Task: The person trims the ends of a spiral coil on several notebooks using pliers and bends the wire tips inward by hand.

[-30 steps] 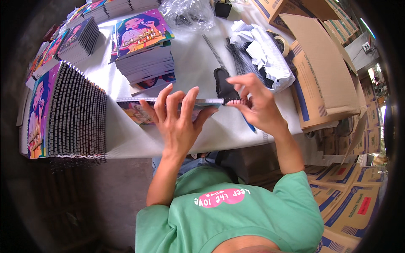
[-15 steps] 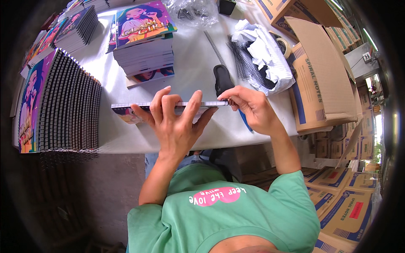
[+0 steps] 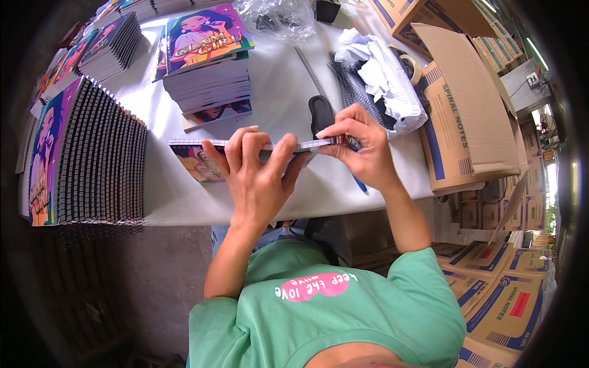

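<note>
black-spiralled notebooks (image 3: 101,159) stand in a row at the desk's (image 3: 184,196) left edge. the left hand (image 3: 257,178) clamps a notebook (image 3: 202,156) edge-up over the desk; the right hand (image 3: 362,150) pinches its right end beside a cardboard box (image 3: 466,122).

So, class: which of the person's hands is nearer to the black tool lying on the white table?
Right. The right hand is just beside the black tool, almost touching it; the left hand grips the notebook farther away.
</note>
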